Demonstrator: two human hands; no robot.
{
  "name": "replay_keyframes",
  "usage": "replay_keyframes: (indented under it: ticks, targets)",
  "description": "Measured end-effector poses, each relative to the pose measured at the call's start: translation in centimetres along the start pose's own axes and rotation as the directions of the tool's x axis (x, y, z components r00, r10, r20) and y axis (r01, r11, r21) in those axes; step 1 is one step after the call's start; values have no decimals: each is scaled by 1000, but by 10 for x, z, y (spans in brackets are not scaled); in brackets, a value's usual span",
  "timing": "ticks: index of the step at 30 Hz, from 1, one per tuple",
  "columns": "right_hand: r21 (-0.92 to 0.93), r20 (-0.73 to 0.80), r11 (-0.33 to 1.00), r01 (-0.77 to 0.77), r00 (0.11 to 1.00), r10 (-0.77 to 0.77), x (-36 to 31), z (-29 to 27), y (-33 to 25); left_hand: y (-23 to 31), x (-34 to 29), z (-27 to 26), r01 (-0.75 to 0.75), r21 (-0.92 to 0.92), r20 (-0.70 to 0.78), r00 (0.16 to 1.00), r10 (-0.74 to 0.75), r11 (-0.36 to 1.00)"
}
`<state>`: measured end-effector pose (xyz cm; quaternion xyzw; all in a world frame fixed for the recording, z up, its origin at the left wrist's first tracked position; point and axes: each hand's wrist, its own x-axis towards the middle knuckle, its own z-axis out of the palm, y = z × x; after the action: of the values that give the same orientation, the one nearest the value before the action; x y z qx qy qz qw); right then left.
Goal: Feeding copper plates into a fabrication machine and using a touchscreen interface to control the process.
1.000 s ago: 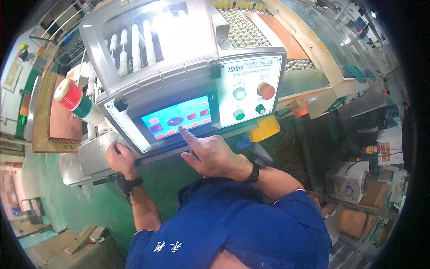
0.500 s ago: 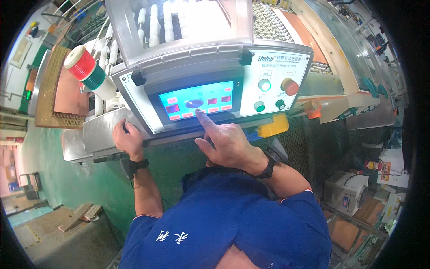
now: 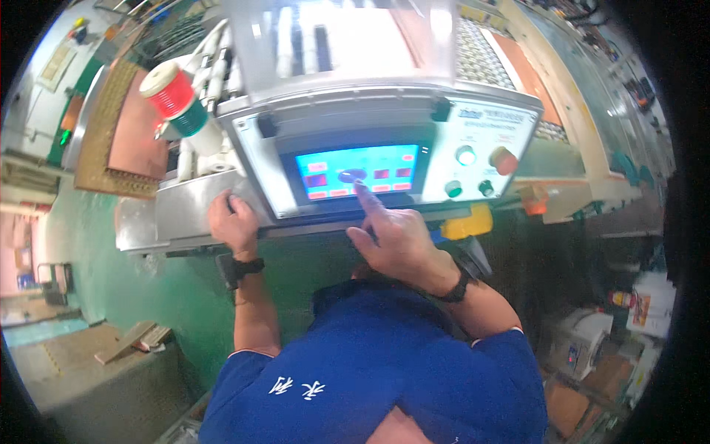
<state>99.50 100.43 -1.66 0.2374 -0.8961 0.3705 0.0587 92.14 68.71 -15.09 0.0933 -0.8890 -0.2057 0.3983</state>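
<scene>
A lit blue touchscreen (image 3: 384, 159) with red and dark on-screen buttons is set into a tilted white control panel (image 3: 258, 157). My right hand (image 3: 405, 248) holds nothing. Its index finger stretches onto the lower middle of the screen, by a dark oval; the thumb stands apart, and the other fingers are partly hidden. To the left, my left hand (image 3: 234, 226) rests on the bare metal ledge (image 3: 181, 211) beside the panel, fingers loosely bent, thumb apart, nothing visible in it. Right of the screen sit a lit white button (image 3: 465, 155), a red knob (image 3: 504, 160) and a green button (image 3: 453, 189).
A red and green signal lamp (image 3: 176, 100) rises left of the panel. Behind it are white rollers (image 3: 218, 66) and copper-coloured sheets (image 3: 139, 140). A clear cover (image 3: 340, 74) stands above the panel. Something yellow (image 3: 470, 222) juts out below its right side.
The whole view has shifted, so panel and hands appear further right. My right fingertip still meets the screen, now closer to the dark oval. My left hand stays on the ledge.
</scene>
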Motion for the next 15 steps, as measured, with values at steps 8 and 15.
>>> replay_keyframes:
  ticks: [8, 15]
  targets:
    - [49, 66, 997, -63, 996, 60, 1, -6, -5, 10, 1, -3, 9, -49, 17, 1000, -8, 999]
    - [-34, 35, 999, -26, 999, 27, 1, 0, -3, 4, 1, -2, 23, -35, 11, 1000, -23, 999]
